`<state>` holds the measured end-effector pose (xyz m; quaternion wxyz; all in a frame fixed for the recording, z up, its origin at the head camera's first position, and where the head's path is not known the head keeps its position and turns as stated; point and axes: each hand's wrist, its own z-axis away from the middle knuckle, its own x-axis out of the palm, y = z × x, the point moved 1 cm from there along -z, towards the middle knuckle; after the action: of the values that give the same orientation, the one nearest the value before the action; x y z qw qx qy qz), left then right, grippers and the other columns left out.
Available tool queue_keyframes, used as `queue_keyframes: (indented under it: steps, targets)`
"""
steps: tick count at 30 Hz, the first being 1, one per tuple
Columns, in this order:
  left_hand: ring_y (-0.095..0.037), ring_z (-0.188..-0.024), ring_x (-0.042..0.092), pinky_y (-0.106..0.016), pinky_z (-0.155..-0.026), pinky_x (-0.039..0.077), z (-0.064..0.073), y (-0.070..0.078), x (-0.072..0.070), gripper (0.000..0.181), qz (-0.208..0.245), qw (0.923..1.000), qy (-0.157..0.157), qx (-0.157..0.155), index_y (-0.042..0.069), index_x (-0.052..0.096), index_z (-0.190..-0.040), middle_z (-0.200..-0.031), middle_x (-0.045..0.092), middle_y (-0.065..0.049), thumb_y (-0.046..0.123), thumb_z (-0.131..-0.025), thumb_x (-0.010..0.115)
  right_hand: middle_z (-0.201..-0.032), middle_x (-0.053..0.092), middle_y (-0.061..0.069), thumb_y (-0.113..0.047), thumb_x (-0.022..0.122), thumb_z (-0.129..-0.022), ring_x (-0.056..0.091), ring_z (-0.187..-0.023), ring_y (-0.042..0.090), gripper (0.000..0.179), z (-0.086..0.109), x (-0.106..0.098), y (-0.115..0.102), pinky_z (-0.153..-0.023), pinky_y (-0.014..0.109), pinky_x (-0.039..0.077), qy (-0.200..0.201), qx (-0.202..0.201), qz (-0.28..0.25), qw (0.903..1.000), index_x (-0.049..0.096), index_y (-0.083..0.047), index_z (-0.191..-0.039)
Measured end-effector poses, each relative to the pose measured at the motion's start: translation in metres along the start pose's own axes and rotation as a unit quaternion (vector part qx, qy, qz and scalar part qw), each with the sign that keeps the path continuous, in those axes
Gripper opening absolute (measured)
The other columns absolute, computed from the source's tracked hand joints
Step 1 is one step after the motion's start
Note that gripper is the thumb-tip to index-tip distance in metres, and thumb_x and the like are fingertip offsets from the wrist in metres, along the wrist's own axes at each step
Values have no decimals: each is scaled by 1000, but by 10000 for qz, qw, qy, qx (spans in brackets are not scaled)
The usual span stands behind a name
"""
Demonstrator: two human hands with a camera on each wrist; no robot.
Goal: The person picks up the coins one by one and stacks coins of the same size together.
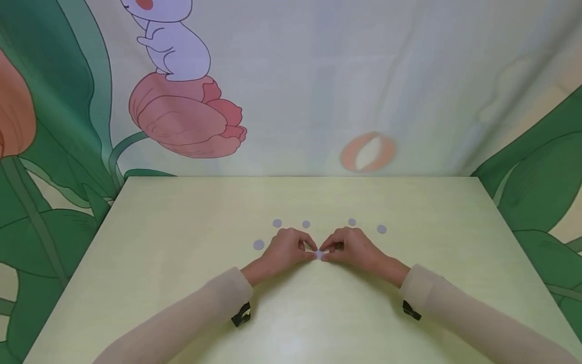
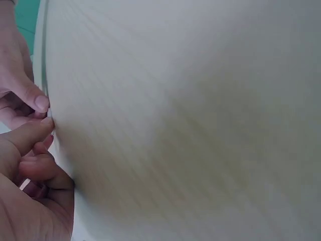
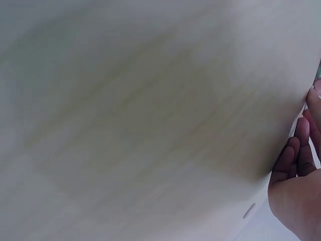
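A small pale lavender disc (image 1: 319, 255) is held between both hands over the middle of the table (image 1: 218, 212). My left hand (image 1: 287, 248) pinches its left edge with thumb and index finger. From the opposite side, my right hand (image 1: 355, 247) pinches the right edge the same way. The fingertips of the two hands almost meet, covering parts of the disc. In the left wrist view the left hand (image 2: 35, 175) is low at the left border, its other fingers curled close to the tabletop. The right wrist view shows part of the right hand (image 3: 298, 160) at its right border.
Several similar discs lie flat in a loose arc beyond the hands: a left one (image 1: 258, 244), two more behind the left hand, and two behind the right, including the outermost disc (image 1: 381, 229). A printed curtain (image 1: 291, 91) hangs at the table's back edge.
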<state>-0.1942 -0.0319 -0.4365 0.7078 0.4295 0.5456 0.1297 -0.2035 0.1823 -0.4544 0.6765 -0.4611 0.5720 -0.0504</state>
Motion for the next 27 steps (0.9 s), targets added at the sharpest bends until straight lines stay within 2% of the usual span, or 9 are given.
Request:
queue_keyframes:
  steps: [5,8,13,17,22,27]
  targets:
    - [-8,-57,47,-22,-55,38,13,0,-15,16,184,9998,8,-121,10,79,-101,-65,58,2,16,-86,82,-78,64,-14,-22,86,-83,54,-75,9,13,2,3,0,-68,24,48,12,59,38,10000,82,-19,-96]
    - [-12,-61,50,-24,-56,41,25,-5,-34,20,207,9994,191,-220,9,79,-105,-71,60,1,18,-87,81,-79,65,-15,-23,86,-83,55,-75,9,14,2,3,0,-68,24,48,19,81,36,10000,82,-20,-96]
    - [-18,-73,56,-27,-61,47,45,-19,-68,22,-46,9978,623,-239,11,79,-108,-83,63,1,17,-87,81,-81,66,-14,-22,86,-83,56,-76,9,15,1,1,-2,-69,24,49,46,9,-21,10000,82,-19,-96]
    - [-20,-78,57,-30,-64,48,56,-31,-87,24,-274,9969,705,-236,10,77,-112,-88,63,-2,14,-88,80,-80,66,-15,-22,86,-83,56,-76,9,15,0,0,0,-70,23,49,37,1,27,10000,82,-20,-96]
    - [-22,-81,57,-30,-64,48,64,-46,-99,28,-480,9957,648,-451,7,75,-116,-90,63,-5,8,-88,77,-80,65,-16,-24,86,-83,56,-76,8,15,-1,0,2,-70,24,49,-11,-51,93,9999,81,-21,-97]
    - [-23,-82,56,-29,-67,49,63,-58,-97,29,-579,9953,550,-541,5,74,-115,-90,62,-7,6,-87,79,-79,64,-15,-24,85,-84,55,-76,8,13,1,0,3,-70,24,49,13,-73,61,10000,81,-21,-96]
